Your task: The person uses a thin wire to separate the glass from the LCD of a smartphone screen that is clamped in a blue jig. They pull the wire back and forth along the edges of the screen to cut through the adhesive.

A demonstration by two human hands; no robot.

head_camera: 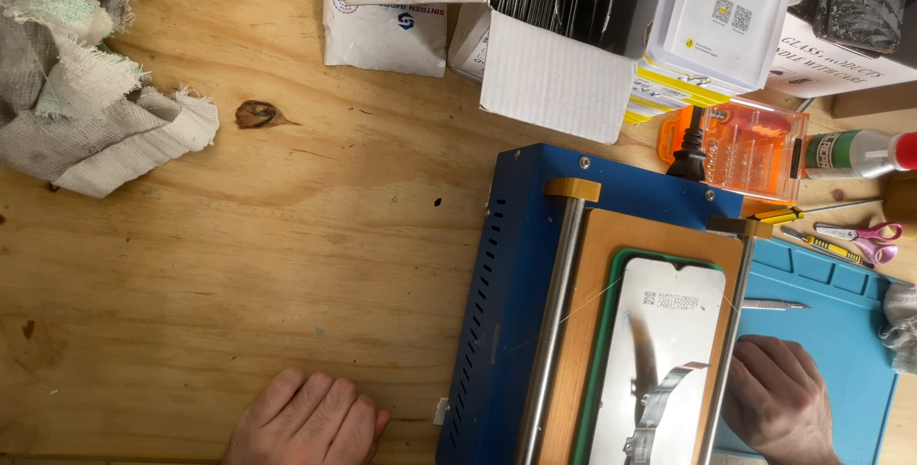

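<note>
**Fingers at rest on either side of the blue machine**

Fingers of the left hand lie flat and close together on the bare wooden surface, holding nothing, well to the left of the blue machine. The right hand sits on the other side, knuckles up, its fingers curled in and bunched against the right steel rail; from where I stand I cannot tell whether they pinch anything. It rests on the blue mat, just beside the machine.

Between the two rails, on the orange-brown bed, lies a phone screen, back up, pale grey, framed by a green pad. A grey ribbon cable curls off its lower half. A thin wire crosses the left rail at a slant, running toward the screen.

Beyond the right hand, a metal pick lies on the mat. Further off sit a yellow-handled tool, pink scissors, an orange plastic case with a black plug in front of it, and a glue bottle. White boxes crowd the far edge. A heap of rags sits at the far left corner.
</note>
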